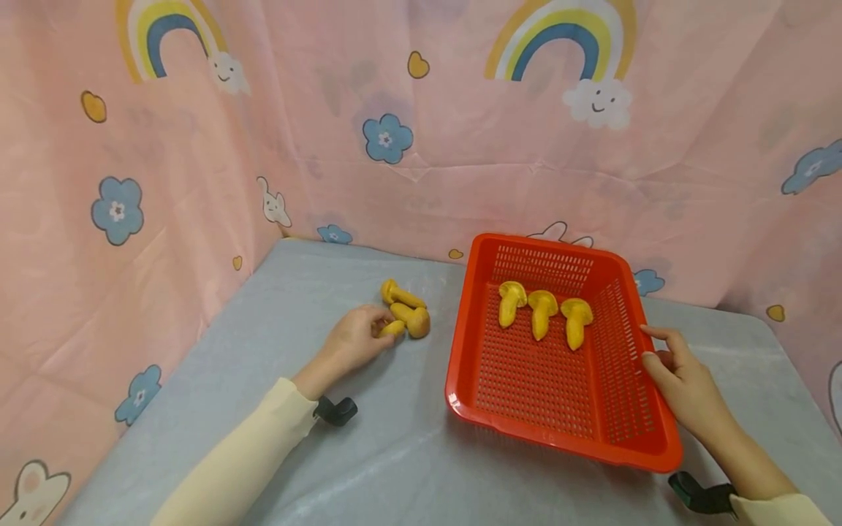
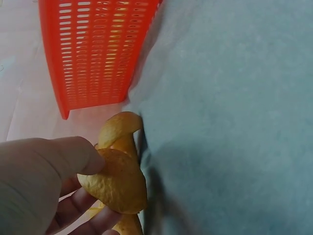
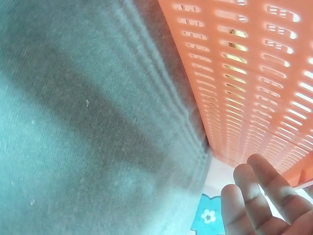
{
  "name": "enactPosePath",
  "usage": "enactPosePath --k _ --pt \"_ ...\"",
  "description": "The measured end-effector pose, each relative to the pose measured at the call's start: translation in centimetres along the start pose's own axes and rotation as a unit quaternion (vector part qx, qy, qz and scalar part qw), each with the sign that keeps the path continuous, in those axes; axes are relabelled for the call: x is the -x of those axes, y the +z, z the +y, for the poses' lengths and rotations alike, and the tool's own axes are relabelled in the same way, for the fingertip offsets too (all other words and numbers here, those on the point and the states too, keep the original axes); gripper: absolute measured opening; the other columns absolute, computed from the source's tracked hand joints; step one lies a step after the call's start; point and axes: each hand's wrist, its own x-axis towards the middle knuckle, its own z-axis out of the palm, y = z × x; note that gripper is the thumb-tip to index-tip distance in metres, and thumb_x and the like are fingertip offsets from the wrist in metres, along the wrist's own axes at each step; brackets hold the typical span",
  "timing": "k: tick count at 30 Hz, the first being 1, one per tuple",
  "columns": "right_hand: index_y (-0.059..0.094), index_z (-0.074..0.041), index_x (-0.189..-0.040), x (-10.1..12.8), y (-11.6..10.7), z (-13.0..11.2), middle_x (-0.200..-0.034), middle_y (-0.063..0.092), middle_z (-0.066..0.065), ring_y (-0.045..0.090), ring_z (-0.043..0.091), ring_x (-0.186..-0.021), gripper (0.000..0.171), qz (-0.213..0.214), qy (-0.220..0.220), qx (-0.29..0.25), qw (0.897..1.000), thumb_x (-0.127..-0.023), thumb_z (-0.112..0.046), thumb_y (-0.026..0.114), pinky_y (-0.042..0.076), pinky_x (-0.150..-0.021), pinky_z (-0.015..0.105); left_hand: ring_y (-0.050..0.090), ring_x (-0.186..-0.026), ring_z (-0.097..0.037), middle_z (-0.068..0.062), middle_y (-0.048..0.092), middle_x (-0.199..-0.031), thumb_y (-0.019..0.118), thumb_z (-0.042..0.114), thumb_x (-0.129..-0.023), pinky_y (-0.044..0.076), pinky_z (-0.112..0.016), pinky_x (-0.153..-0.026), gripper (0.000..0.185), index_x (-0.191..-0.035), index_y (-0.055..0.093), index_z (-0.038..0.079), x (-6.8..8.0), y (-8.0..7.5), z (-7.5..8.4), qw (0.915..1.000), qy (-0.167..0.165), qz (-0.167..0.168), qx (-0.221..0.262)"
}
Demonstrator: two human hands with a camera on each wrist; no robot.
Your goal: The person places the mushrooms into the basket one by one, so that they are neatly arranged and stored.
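Note:
My left hand (image 1: 355,337) pinches a yellow mushroom (image 2: 115,181) between thumb and fingers, low over the table. Right beside it lie two more mushrooms, one with a rounded brownish cap (image 1: 418,322) and one farther back (image 1: 401,294). A red plastic basket (image 1: 526,432) with slotted walls stands to the right. Inside, three yellow mushrooms (image 1: 541,314) lie in a row towards its far side. My right hand (image 1: 687,383) holds the basket's right rim with thumb and index finger; its other fingers (image 3: 259,196) extend along the outside of the slotted wall.
A grey cloth covers the table (image 1: 381,453). Behind and to the left hangs a pink curtain (image 1: 421,197) with rainbows and flowers, meeting the table's back edge close behind the basket. Dark wrist cameras (image 1: 335,411) are strapped to both wrists.

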Motion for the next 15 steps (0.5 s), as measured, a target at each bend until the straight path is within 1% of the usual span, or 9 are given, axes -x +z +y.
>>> enactPosePath --k 8,15 --pt "0.026 -0.006 -0.148 0.0 0.1 0.0 -0.110 0.058 0.037 0.063 0.003 -0.062 0.050 0.004 0.000 0.002 1.000 -0.103 -0.025 0.037 0.054 -0.051 0.025 0.061 -0.088 -0.015 0.000 0.066 -0.099 0.070 0.019 -0.082 0.052 -0.032 -0.077 0.024 -0.106 0.071 0.017 0.6 -1.6 0.2 1.0000 0.000 0.006 0.006" --pt "0.026 -0.006 -0.148 0.0 0.2 0.0 -0.110 0.057 0.037 0.063 0.004 -0.062 0.050 0.003 0.004 0.003 1.000 -0.104 -0.026 0.037 0.054 -0.051 0.025 0.063 -0.091 -0.016 0.000 0.066 -0.105 0.068 0.019 -0.083 0.053 -0.033 -0.080 0.025 -0.108 0.069 0.016 1.0 -2.8 0.6 0.9997 0.012 0.018 0.015"
